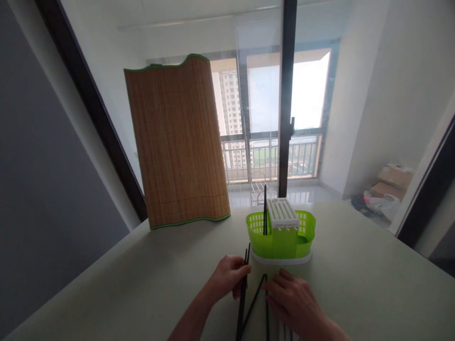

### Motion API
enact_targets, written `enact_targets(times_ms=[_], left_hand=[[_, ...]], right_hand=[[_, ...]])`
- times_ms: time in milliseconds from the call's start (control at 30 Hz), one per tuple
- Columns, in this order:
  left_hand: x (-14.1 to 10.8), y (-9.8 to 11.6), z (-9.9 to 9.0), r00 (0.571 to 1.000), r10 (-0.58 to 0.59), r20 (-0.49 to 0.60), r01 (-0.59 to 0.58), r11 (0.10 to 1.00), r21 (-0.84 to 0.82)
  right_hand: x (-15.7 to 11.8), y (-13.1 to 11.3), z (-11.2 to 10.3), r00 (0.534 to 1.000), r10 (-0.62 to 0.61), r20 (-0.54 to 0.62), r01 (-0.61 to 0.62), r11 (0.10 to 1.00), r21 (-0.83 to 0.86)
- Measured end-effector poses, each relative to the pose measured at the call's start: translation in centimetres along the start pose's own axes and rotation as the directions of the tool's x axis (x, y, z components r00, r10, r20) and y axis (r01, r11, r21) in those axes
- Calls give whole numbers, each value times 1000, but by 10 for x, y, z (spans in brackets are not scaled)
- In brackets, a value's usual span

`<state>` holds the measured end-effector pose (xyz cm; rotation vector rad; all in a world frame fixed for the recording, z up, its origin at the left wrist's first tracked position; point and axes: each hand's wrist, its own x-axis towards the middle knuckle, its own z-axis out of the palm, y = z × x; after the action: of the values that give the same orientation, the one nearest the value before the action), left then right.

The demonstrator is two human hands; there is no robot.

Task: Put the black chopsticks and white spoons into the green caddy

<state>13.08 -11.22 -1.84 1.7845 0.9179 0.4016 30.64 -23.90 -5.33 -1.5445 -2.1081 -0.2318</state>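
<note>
My left hand (231, 277) is closed around a pair of black chopsticks (242, 298), whose thin tips point up and away from me. Just right of it, my right hand (293, 298) has its fingers curled together on another dark chopstick (267, 312). A further chopstick (253, 303) slants beside that one, and their tips meet in a narrow upside-down V. Beyond both hands stands a green plastic cutlery basket (284, 244) with a white slotted top (283, 212). Upright in its left compartment are dark chopsticks (265, 213).
Under my right hand, a white slotted piece (285, 331) shows in part. A bamboo mat (177, 147) with green edging leans upright at the back left of the pale table (124, 274). Behind the table is a glass window with a dark frame (286, 94); cardboard (394, 180) lies beyond, right.
</note>
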Motion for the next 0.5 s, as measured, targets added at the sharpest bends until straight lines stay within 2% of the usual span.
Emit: enact_targets(times_ms=[100,167,233,333,433,500], left_hand=[[1,7,-20,991,72,-115,-91,981,-172],[0,11,-30,964,118,-239,-169,964,-204],[-1,14,-37,916,164,-365,-241,954,-176],[-8,21,-40,818,240,-523,-328,941,-81],[-18,28,-38,729,313,-609,-389,921,8],[-25,30,-35,690,354,-631,-413,909,57]], right_hand=[[5,-17,21,993,-115,5,115,993,-42],[8,-26,40,968,-248,-32,243,964,-109],[9,-29,56,943,-325,-68,310,935,-171],[8,-24,68,939,-334,-81,315,931,-186],[5,-11,67,949,-308,-70,293,941,-169],[3,-4,65,953,-291,-81,277,949,-154]])
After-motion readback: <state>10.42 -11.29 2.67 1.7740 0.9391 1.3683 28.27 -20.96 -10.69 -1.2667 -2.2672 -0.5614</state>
